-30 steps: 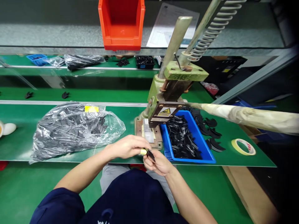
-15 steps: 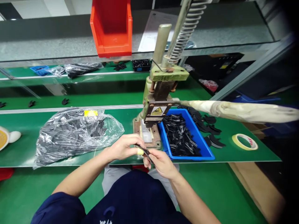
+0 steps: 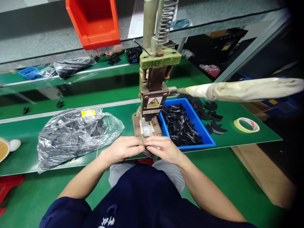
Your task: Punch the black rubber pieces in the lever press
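My left hand [image 3: 123, 148] and my right hand [image 3: 163, 149] meet fingertip to fingertip at the front edge of the green table [image 3: 237, 139]. Both pinch a small black part [image 3: 147, 153], mostly hidden between the fingers. They sit just in front of the base plate of a green hand press [image 3: 154, 95], whose white block [image 3: 147, 130] lies under the ram. The press's long wrapped lever [image 3: 237, 90] sticks out to the right, above a blue tray [image 3: 187, 125] full of small black parts.
A clear plastic bag of black pieces [image 3: 76, 133] lies left of the press. Curved black parts [image 3: 211, 114] and a tape roll [image 3: 246, 124] lie right of the tray. An orange bin [image 3: 95, 22] stands on the shelf above. More bags and trays sit on the far bench.
The hands rose toward the press base and closed together; the black part, earlier visible between them, is now mostly covered. The view shifted so the press sits more central.
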`<state>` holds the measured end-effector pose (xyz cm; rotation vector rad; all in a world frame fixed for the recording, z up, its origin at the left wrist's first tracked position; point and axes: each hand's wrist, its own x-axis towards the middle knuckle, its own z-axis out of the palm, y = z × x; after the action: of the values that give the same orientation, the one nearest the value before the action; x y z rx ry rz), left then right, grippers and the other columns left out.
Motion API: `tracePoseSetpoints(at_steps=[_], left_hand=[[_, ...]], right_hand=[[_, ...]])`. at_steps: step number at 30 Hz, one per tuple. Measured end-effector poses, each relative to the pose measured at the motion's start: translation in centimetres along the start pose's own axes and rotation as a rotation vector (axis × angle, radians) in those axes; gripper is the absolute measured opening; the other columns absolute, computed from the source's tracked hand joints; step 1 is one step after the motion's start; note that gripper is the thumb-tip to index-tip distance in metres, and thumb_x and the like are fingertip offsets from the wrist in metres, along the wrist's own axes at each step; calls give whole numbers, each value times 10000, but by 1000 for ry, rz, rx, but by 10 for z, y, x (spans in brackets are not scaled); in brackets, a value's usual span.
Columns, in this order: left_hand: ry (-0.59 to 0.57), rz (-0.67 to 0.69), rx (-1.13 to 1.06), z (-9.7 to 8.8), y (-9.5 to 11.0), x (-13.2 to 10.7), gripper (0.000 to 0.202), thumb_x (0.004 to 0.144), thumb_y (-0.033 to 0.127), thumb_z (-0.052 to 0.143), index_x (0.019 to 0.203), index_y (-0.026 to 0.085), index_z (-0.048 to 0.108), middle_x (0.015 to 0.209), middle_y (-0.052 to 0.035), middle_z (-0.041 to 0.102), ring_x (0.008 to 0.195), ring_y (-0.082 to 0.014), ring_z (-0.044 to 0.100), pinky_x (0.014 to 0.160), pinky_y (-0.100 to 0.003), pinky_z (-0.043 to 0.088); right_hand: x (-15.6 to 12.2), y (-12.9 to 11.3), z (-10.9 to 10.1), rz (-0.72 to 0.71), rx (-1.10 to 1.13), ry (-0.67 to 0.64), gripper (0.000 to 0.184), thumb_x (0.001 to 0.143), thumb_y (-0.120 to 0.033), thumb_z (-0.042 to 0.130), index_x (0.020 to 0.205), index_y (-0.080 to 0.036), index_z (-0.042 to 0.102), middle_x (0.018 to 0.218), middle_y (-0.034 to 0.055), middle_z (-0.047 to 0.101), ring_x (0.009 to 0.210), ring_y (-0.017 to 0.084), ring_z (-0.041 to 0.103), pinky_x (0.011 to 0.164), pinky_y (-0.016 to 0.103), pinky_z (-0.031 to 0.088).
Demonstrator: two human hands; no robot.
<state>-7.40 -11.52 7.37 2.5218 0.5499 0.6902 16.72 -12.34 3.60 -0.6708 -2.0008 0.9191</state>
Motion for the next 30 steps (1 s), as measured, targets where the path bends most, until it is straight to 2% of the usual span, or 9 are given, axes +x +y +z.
tracePoseSetpoints(at_steps=[8,11,15,19,22,23,25,27,30], left_hand=[[88,22,-10,6,3,0,214,997,260,514,1005,198,718,992,-102,757,1001,-192,722,964,-319,575],[69,71,60,7,5,1,190,994,223,514,1022,196,700,974,-97,752,994,-186,720,950,-309,579],[26,132,226,8,7,3,209,1006,198,475,1040,176,680,978,-100,743,942,-181,710,874,-282,585],[61,60,275,12,-1,-4,250,1018,174,416,1069,173,661,999,-91,727,880,-157,686,768,-244,565],[243,-111,182,13,-27,-12,211,996,181,467,1064,173,668,1005,-93,714,915,-158,671,797,-255,550],[333,-204,156,11,-41,-15,174,978,194,512,1028,173,677,979,-85,711,917,-164,666,817,-271,545],[508,-427,117,2,-75,-22,90,913,207,609,906,178,694,897,-55,701,839,-162,648,787,-280,533],[740,-664,64,-14,-115,-30,37,812,175,686,845,170,702,845,-38,690,799,-166,634,743,-277,520],[1034,-923,-174,-47,-173,-44,67,746,124,715,802,144,683,715,-3,654,666,-134,608,668,-244,502]], right_hand=[[-6,3,4,-59,-55,14,221,923,-208,567,1091,-237,707,989,58,757,902,146,705,814,298,593],[-8,4,6,-40,-64,10,212,927,-221,563,1074,-232,714,981,61,761,896,150,708,820,302,596],[-10,7,8,11,-86,17,198,924,-235,575,1052,-238,727,963,41,770,886,141,718,821,281,599],[-14,10,1,106,-170,105,253,928,-260,580,1147,-248,707,1098,57,761,999,156,717,901,294,588],[-23,17,-15,183,-235,233,278,941,-294,550,1167,-221,694,1126,93,747,1007,181,715,886,320,591],[-29,22,-22,210,-254,275,270,937,-323,549,1126,-212,707,1099,98,751,987,192,718,876,332,594],[-41,38,-39,370,-355,365,291,912,-433,564,1050,-236,728,1075,76,758,962,199,721,905,345,584],[-54,59,-56,482,-504,353,394,873,-556,545,1005,-239,738,1091,89,753,961,226,719,886,363,584],[-72,91,-77,599,-705,224,513,808,-647,494,977,-227,737,1065,113,755,921,270,722,859,421,592]])
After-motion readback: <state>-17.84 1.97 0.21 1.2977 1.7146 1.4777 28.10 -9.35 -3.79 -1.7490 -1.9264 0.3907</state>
